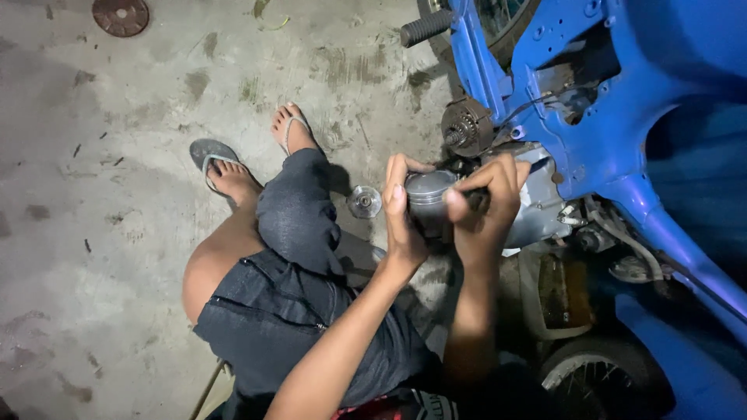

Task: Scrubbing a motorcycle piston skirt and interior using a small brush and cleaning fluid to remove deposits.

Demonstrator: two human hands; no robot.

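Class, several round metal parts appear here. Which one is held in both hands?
The silver piston, clasped between left hand and right hand; the small disc lies on the floor, the gear stays on the motorbike.

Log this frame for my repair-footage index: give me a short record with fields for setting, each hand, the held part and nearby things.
setting: person squatting on a stained concrete floor beside a blue motorbike
left hand: wraps the left side of a piston
right hand: grips the piston's right side, fingers curled over it
held part: silvery metal piston, crown facing left, at the engine
nearby: small round metal part on the floor; toothed sprocket on the bike; rusty round disc far off
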